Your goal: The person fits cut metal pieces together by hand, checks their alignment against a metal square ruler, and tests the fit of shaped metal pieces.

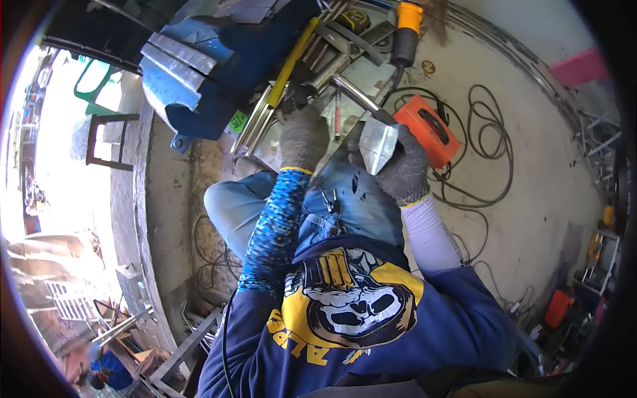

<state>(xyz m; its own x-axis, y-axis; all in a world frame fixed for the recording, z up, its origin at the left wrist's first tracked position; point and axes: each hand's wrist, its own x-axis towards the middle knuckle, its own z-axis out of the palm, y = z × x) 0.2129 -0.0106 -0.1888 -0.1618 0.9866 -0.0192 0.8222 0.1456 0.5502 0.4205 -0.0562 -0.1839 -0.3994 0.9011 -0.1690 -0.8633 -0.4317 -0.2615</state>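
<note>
My right hand (410, 167), in a grey glove, grips a shiny pointed metal piece (379, 144) with a fold line down its middle, held over my lap. A bright metal tube (356, 93) runs up from a dark part behind that piece; whether they are joined I cannot tell. My left hand (304, 138), also gloved, reaches into a pile of tools, its fingers curled around something dark that I cannot make out. Close beside it lie thin metal rods (252, 132) and a yellow bar (292, 63). A red marking pencil (337, 116) lies between my hands.
A blue bench vise (176, 79) stands at the upper left. Beyond the tools are a tape measure (357, 20) and an orange-and-black power tool (406, 36). An orange box (426, 131) and coiled black cable (491, 126) lie at the right. A concrete ledge (162, 199) runs along the left.
</note>
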